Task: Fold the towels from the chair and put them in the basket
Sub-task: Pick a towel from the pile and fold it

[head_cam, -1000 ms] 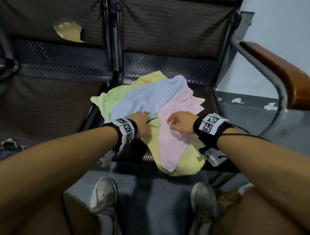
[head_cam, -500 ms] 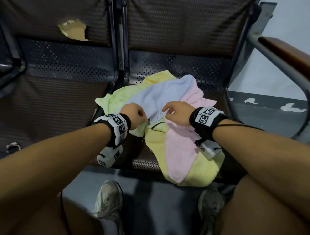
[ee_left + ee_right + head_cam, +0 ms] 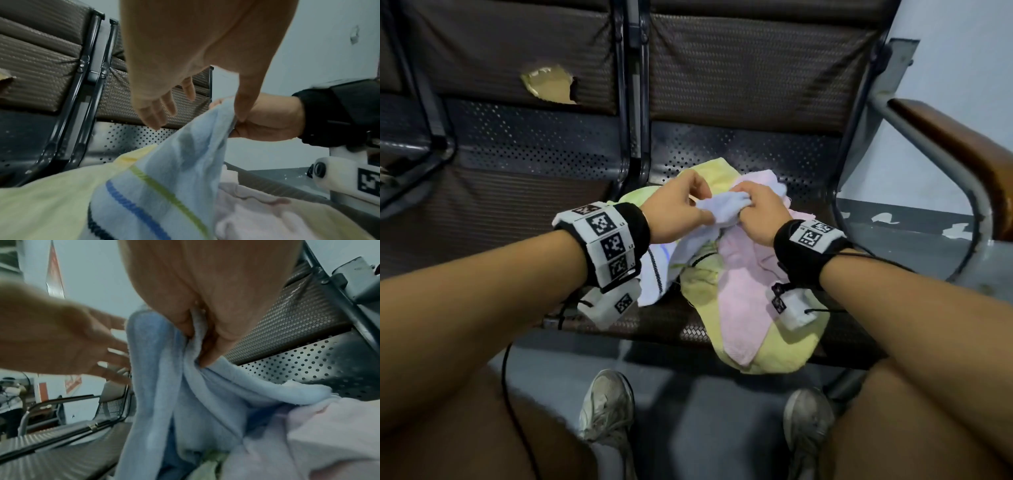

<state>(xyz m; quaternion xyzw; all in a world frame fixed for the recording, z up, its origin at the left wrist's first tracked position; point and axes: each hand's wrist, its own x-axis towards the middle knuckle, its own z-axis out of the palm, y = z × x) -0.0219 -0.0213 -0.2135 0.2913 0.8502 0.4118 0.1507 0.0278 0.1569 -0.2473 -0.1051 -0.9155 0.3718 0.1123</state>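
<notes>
**Left wrist view: blue towel lifted off the chair**

The left hand (image 3: 185,53) hangs over the blue towel (image 3: 180,162), thumb pressed against the raised edge, the other fingers (image 3: 153,113) extended and clear of the cloth. Touching that same edge from the right, the right hand (image 3: 267,120) pinches the blue towel, a black wrist band (image 3: 337,116) behind it. The blue towel slopes down from the pinch, showing dark, blue and green stripes. A yellow towel (image 3: 47,206) lies left of it, a pink towel (image 3: 257,217) lower right. The chair (image 3: 61,68), with woven backrests and perforated metal seat, stands behind.
</notes>
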